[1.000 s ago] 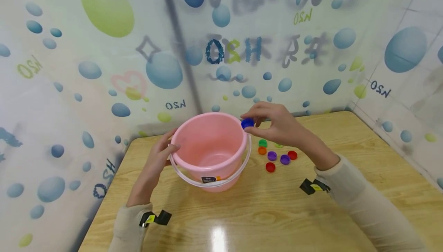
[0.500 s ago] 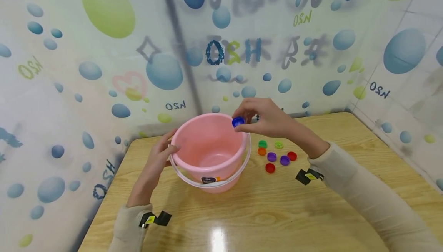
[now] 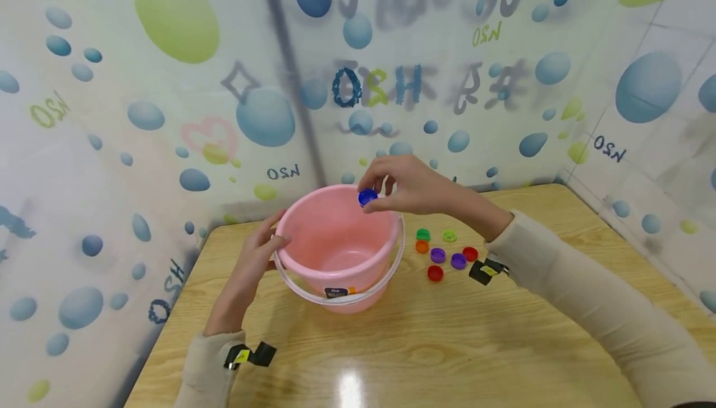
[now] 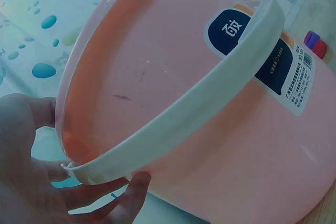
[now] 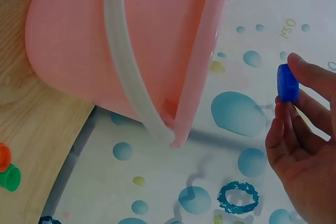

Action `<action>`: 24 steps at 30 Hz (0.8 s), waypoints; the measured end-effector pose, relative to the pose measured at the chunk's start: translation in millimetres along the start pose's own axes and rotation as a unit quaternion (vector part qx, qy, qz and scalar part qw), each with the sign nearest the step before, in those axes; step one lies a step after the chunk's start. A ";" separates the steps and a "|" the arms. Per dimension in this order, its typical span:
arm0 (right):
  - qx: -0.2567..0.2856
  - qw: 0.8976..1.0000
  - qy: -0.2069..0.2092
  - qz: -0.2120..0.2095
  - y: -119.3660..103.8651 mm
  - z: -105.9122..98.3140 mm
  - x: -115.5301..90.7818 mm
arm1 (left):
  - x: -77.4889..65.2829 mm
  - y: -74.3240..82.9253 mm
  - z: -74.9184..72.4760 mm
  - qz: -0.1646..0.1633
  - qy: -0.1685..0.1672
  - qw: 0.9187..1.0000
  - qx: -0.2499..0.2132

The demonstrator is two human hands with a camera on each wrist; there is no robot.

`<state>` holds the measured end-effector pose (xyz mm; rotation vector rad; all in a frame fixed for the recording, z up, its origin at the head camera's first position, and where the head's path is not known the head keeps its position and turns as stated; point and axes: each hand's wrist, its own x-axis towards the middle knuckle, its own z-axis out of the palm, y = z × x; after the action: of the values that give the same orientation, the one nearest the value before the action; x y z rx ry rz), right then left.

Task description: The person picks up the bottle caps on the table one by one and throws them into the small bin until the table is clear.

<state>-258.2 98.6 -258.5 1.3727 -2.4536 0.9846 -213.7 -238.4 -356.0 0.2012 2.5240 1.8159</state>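
Note:
A pink bucket (image 3: pixel 316 224) stands on the wooden table, its white handle (image 3: pixel 341 300) hanging down across the front. My left hand (image 3: pixel 256 255) grips the bucket's left rim, thumb over the edge and fingers outside; the left wrist view shows them by the handle's hinge. Between thumb and fingertips, my right hand (image 3: pixel 416 189) pinches a small blue bottle cap (image 3: pixel 367 198). That hand is over the right part of the bucket's mouth. In the right wrist view the blue cap (image 5: pixel 287 83) is tilted on its edge, apart from the rim.
Several loose caps lie on the table (image 3: pixel 447 339) right of the bucket: a green cap (image 3: pixel 422 234), a yellow-green cap (image 3: pixel 449 236), an orange cap (image 3: pixel 422 246), two purple caps (image 3: pixel 437 255) and two red caps (image 3: pixel 435 273). A patterned curtain (image 3: pixel 358 41) hangs behind the table.
My right hand has moved left with the blue cap, from beside the bucket's right rim to over its mouth. My left hand and the bucket have stayed put.

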 end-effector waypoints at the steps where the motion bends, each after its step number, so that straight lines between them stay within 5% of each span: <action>1: -0.002 1.000 -0.005 0.003 -1.1 0.0 2.1 | 0.0 -0.1 -0.1 0.000 0.000 1.000 0.000; 24: -0.054 0.993 -0.105 -0.010 -26.5 -4.6 41.4 | 0.4 0.3 0.1 -0.005 0.002 1.000 0.001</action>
<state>-261.0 62.8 -224.5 1.5326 -2.5922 0.7239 -214.1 -238.1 -355.8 0.1860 2.5244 1.8121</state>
